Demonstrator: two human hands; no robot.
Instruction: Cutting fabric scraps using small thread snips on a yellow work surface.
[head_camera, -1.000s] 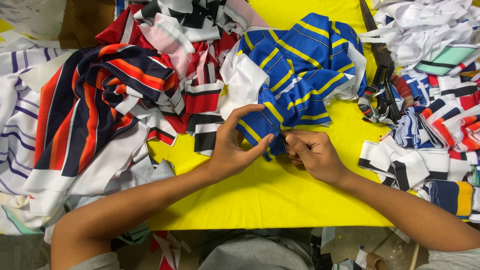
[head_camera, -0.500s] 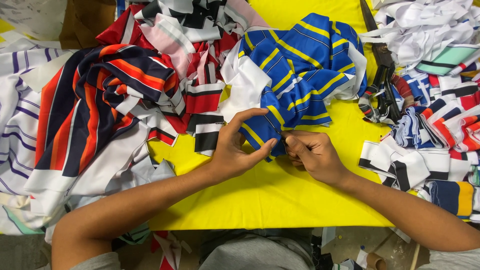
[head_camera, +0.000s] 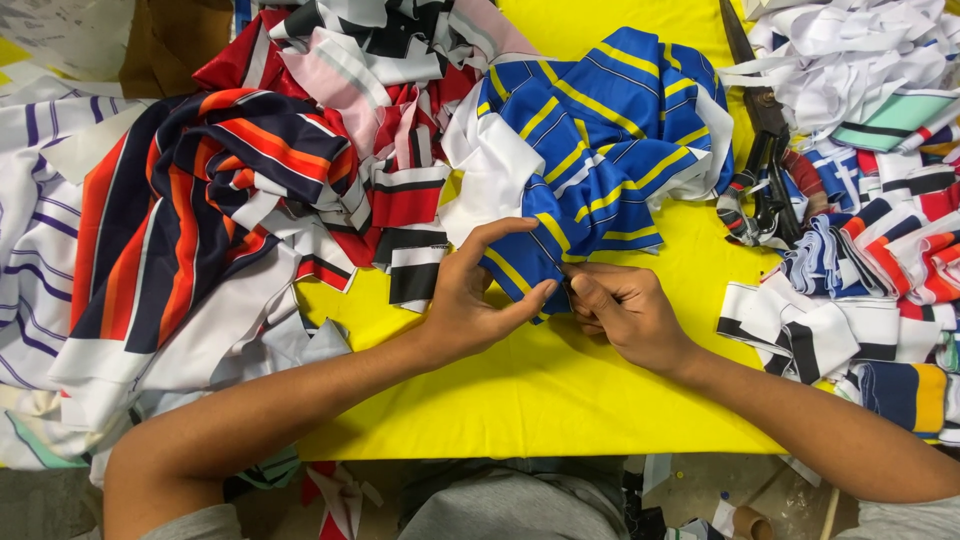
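Centrally, the blue fabric with yellow stripes lies crumpled, white showing at its edges. Left hand and right hand both pinch its lower corner at 6 o'clock with curled fingers; the pinched edge itself is hidden between them.

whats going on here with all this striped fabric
A person seated at a yellow-covered table is working on a blue fabric piece with yellow stripes. The left hand and right hand pinch its lower corner between them, close together. Heaps of striped cloth lie around: a navy, orange and white pile at the left, small folded striped pieces at the right. Dark scissors rest beside the blue piece.
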